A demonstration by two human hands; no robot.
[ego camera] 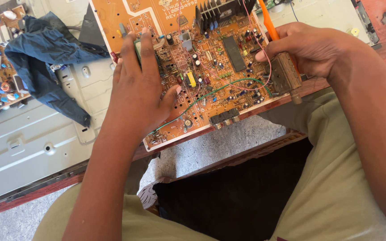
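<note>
Circuit board (pixel 211 67), orange and thick with components, lies tilted over the bench's front edge (pixel 45 192), partly above the person's lap. The left hand (pixel 137 85) presses flat on it, fingers spread. The right hand (pixel 304 47) pinches an orange-handled tool (pixel 268 22) beside a metal tuner box (pixel 286 73). The parts look seated; the work seems midway. A blue cloth (pixel 45 58) and grey metal panel (pixel 27 143) crowd the left, with open room only toward the lap.

light: bright, even daylight | shadows: soft, under hands | focus: sharp | glare: none
</note>
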